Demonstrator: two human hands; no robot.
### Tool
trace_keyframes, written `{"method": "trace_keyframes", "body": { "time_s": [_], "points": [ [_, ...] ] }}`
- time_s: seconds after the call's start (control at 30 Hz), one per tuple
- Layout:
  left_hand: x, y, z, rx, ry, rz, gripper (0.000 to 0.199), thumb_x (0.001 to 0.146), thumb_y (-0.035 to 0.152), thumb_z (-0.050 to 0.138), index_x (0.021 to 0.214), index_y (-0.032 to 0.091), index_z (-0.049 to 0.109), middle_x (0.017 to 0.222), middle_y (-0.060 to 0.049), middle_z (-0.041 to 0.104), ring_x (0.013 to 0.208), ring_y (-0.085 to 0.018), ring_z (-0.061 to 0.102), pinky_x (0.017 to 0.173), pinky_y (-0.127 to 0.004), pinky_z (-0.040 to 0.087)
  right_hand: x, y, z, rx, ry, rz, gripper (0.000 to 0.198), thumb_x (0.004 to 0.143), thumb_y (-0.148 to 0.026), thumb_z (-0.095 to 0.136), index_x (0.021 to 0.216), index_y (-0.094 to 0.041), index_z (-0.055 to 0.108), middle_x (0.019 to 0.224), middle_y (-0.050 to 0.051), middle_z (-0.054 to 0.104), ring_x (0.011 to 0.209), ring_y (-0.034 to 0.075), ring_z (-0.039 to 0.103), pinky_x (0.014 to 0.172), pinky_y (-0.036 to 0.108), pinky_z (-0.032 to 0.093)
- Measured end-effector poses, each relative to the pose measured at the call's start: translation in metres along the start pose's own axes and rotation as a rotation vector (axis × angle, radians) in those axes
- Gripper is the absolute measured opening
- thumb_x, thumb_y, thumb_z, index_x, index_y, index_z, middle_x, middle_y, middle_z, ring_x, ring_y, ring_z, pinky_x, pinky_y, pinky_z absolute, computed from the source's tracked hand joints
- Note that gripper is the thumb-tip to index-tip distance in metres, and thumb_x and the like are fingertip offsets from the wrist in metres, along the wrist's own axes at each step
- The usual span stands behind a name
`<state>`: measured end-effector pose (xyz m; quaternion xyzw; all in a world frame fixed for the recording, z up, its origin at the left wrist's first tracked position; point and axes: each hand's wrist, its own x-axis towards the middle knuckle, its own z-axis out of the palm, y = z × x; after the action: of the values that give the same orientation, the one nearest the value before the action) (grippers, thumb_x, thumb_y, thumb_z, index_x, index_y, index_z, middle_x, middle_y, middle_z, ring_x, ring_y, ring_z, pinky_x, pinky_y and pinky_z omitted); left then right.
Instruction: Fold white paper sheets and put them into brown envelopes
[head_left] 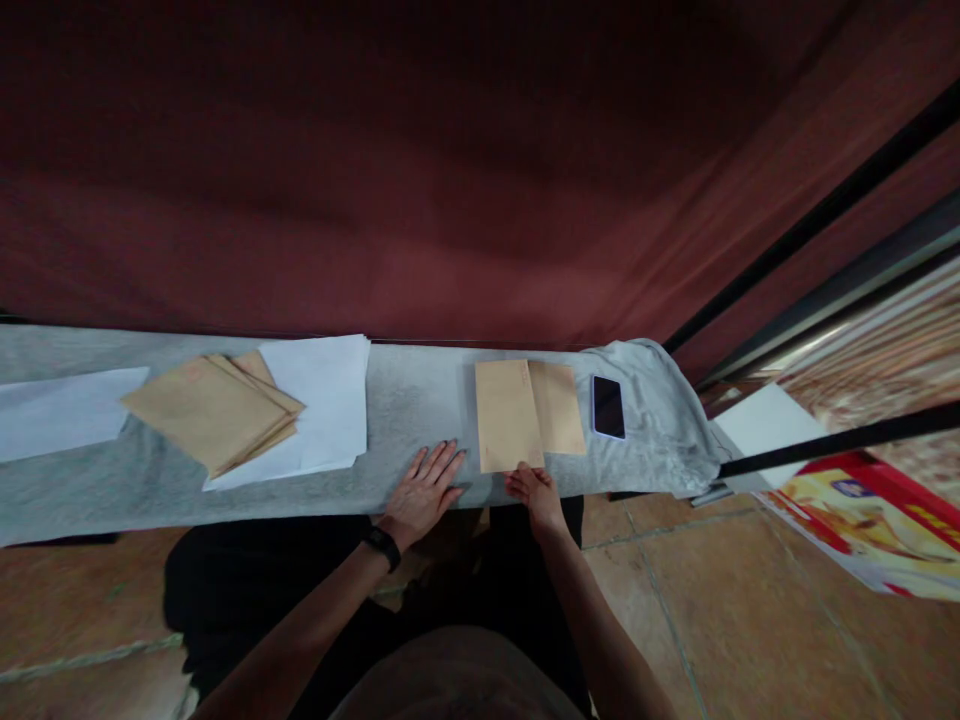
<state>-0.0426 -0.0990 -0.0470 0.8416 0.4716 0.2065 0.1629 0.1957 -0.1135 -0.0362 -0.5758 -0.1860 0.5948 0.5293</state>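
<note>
Envelope (507, 415), tan with small reddish marks near its 1 o'clock corner, lies flat on the grey-draped table (420, 400) in front of the person; take it as the hub of the clock. At 3 o'clock it overlaps a second envelope (562, 408), and farther out that way a dark-screened phone (608, 407) lies near but apart. The right hand (538, 497) is at 5 o'clock, its grip curled, fingertips at the upper envelope's bottom edge; whether they pinch the paper or merely rest on it, I cannot tell. The left hand (424, 495) lies at 8 o'clock, its grip released, palm down with fingers spread on the table, just beside the envelope and holding nothing. Well out at 9 o'clock, a fanned stack of tan envelopes (217, 410) lies partly over white sheets (330, 400), with more white paper (60, 415) at its far corner. The step in hand appears to be adjusting or taking up the upper envelope by its near edge, the left hand bracing on the table. From here, a move would call for a light, sure pinch at 5 o'clock, care not to drag the envelope underneath, and the left hand free to steady the paper.
</note>
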Motion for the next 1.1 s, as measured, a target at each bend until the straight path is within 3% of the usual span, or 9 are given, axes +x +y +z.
{"method": "trace_keyframes", "body": {
  "time_s": [0.2, 0.43, 0.83, 1.1],
  "points": [
    [0.002, -0.003, 0.007, 0.033, 0.006, -0.009, 0.052, 0.098, 0.039, 0.052, 0.148, 0.027, 0.053, 0.160, -0.006, 0.045, 0.149, -0.029, 0.040, 0.128, -0.053, 0.019, 0.022, -0.028, -0.023, 0.063, 0.134, -0.119, 0.039, 0.069, -0.052, 0.085, 0.073, -0.021, 0.061, 0.079, 0.009, 0.077, 0.068, 0.021, 0.073, 0.067, 0.034, 0.060],
    [0.002, -0.004, 0.008, 0.072, 0.032, 0.006, 0.052, 0.098, 0.040, 0.051, 0.149, 0.028, 0.052, 0.159, -0.006, 0.046, 0.148, -0.029, 0.042, 0.127, -0.053, 0.021, 0.048, -0.056, -0.056, 0.066, 0.185, -0.111, 0.024, 0.077, -0.036, 0.080, 0.072, -0.022, 0.061, 0.071, 0.006, 0.075, 0.070, 0.022, 0.074, 0.070, 0.035, 0.061],
    [0.000, -0.004, 0.009, 0.138, 0.024, 0.022, 0.052, 0.099, 0.039, 0.052, 0.149, 0.026, 0.051, 0.159, -0.008, 0.046, 0.148, -0.029, 0.042, 0.127, -0.052, 0.022, 0.053, -0.056, -0.074, 0.026, 0.151, -0.034, 0.013, 0.080, -0.027, 0.072, 0.073, -0.020, 0.063, 0.076, 0.010, 0.078, 0.070, 0.023, 0.075, 0.069, 0.035, 0.062],
    [-0.003, -0.001, 0.009, 0.321, 0.067, 0.080, 0.049, 0.102, 0.040, 0.048, 0.149, 0.024, 0.051, 0.159, -0.007, 0.047, 0.147, -0.027, 0.044, 0.124, -0.051, 0.030, 0.046, -0.057, -0.082, -0.019, 0.126, 0.025, 0.012, 0.084, -0.027, 0.072, 0.080, -0.018, 0.065, 0.074, 0.009, 0.078, 0.064, 0.020, 0.075, 0.060, 0.027, 0.061]
  ]
}}
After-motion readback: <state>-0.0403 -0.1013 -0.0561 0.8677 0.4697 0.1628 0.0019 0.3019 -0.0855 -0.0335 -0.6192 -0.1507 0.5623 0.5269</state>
